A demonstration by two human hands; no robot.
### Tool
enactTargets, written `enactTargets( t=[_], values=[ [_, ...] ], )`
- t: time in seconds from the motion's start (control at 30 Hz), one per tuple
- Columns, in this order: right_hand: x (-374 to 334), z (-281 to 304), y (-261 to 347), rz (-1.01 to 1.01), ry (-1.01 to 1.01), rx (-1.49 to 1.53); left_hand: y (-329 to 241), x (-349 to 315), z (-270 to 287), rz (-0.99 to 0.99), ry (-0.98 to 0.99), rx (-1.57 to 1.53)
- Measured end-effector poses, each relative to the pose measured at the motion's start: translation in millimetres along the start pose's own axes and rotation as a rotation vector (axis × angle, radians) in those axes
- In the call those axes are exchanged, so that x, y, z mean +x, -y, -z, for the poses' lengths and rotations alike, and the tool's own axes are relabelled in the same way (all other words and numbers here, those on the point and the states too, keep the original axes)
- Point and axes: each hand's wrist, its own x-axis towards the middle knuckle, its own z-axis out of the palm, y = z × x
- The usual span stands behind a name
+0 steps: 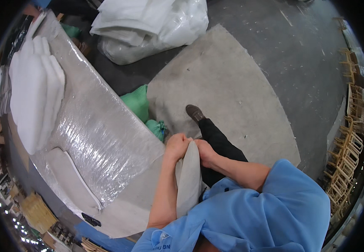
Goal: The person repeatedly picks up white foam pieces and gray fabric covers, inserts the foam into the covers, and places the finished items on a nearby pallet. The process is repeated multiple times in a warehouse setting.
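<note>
My left hand [177, 145] and my right hand [206, 153] are close together in front of my body, at the table's right edge. Both are closed on the upper end of a light beige fabric piece [189, 180], perhaps a cushion cover. From my fingers it runs back toward my body between my forearms, narrow at the top and wider below. Its lower end is hidden by my shirt. To the left, a similar beige piece with a white edge [75, 176] lies flat on the plastic-covered table [106, 138].
Thick white padding sheets [37, 92] are stacked on the table's far left. A small black object [91, 219] rests by its near edge. Green sacks [136, 103] stand beside the table, a large plastic bag of white padding [148, 29] beyond. Wooden chair frames [345, 147] line the right.
</note>
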Motion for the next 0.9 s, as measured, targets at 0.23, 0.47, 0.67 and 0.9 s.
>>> enactTargets(
  t=[0.23,0.47,0.67,0.9],
  values=[
    [18.9,-7.7,6.7,-0.179,-0.059,0.087,3.1,8.0,2.7,-0.074,-0.021,0.174],
    [21.9,-8.3,9.5,-0.176,-0.114,-0.064,-5.0,3.2,11.1,-0.099,-0.131,0.229],
    [34.9,2.9,8.6,-0.298,0.009,-0.167,-45.9,-6.6,38.4,-0.177,-0.035,-0.576],
    [62.4,27.9,-19.7,-0.398,0.233,0.011,-61.9,-5.8,40.5,-0.094,0.028,-0.640]
  ],
)
